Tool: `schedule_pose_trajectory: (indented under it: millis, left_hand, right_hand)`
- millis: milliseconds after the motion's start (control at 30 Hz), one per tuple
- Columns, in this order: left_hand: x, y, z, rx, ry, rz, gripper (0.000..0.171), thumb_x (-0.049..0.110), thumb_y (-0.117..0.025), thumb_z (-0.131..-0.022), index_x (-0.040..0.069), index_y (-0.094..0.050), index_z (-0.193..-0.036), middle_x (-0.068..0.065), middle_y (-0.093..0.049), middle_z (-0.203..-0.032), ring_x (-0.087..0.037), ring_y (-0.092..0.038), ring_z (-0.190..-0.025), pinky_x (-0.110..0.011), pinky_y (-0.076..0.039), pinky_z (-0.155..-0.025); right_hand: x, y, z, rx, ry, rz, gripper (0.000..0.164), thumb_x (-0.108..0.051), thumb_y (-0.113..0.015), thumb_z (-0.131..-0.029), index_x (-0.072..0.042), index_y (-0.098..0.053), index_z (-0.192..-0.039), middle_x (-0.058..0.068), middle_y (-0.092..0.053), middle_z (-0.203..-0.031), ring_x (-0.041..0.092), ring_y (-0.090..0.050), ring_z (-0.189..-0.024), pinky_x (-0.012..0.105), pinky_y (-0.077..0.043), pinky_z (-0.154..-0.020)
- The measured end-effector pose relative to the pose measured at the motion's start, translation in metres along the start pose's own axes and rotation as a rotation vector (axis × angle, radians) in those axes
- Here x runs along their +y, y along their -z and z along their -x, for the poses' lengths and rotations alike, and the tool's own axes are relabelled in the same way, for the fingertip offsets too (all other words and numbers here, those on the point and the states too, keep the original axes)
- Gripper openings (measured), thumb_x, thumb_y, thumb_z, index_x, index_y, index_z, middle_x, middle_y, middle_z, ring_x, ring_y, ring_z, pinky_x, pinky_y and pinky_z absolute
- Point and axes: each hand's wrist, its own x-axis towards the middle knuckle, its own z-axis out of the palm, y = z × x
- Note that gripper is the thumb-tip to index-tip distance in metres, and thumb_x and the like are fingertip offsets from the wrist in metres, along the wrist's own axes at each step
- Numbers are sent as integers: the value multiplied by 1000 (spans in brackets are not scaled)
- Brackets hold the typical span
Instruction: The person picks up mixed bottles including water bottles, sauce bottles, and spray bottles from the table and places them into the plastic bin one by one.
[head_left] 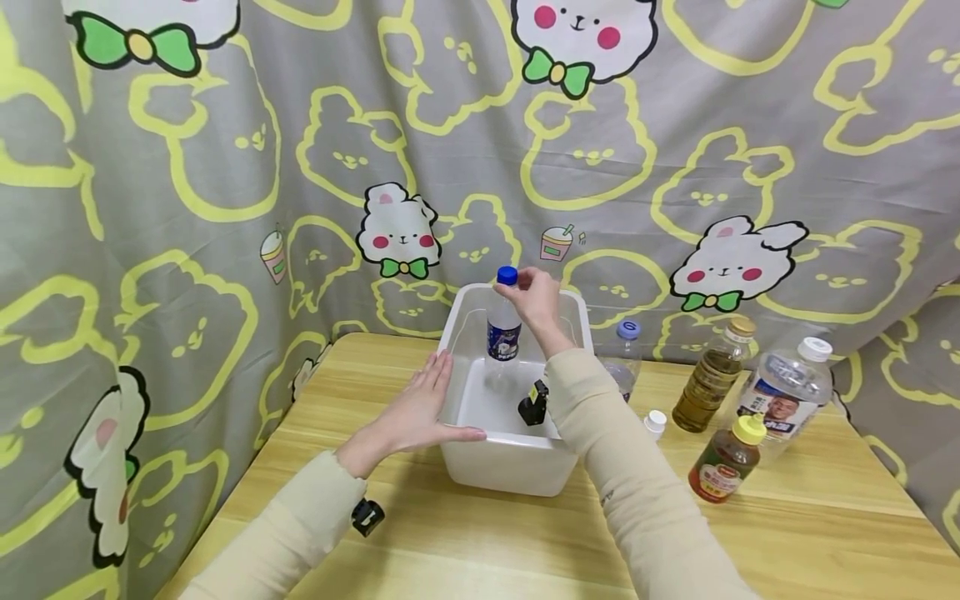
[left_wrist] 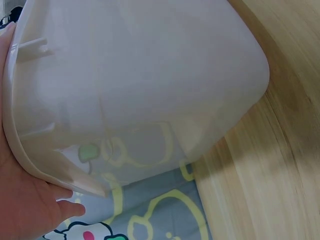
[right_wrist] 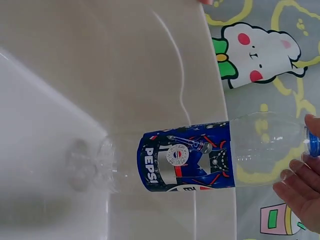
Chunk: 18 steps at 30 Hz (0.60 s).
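A clear plastic Pepsi bottle (head_left: pixel 503 340) with a blue cap stands roughly upright inside a white plastic bin (head_left: pixel 510 468). My right hand (head_left: pixel 538 298) pinches it at the neck, just under the cap, between thumb and fingers. In the right wrist view the bottle's blue label (right_wrist: pixel 187 157) faces the camera, and its base is close to the bin floor; whether they touch I cannot tell. My left hand (head_left: pixel 416 412) rests on the bin's left rim with straight fingers, its thumb stretched along the near edge. The left wrist view shows the bin's outer wall (left_wrist: pixel 150 80) beside that hand.
Right of the bin stand a blue-capped bottle (head_left: pixel 628 332), a white-capped one (head_left: pixel 655 423), an oil bottle (head_left: pixel 708 383), a large clear bottle (head_left: pixel 787 383) and a yellow-capped sauce bottle (head_left: pixel 723 467). A patterned curtain (head_left: pixel 480 158) hangs behind the wooden table (head_left: pixel 465 550).
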Motion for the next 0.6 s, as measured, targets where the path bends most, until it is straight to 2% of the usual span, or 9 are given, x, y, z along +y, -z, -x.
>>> schedule_pose_trajectory:
  millis: [600]
  left_hand:
    - [0,-2,0,21,-2,3,122,81,-45,-61,-6,-7,-139,-21,-3,-144,-28,1,-132,-38,-6,-106]
  right_hand:
    - [19,-23,2,9,-31,-5,37,-23,-75,-71,2,-63,-95,15,-63,-90,24,-56,-85,32,-46,-77]
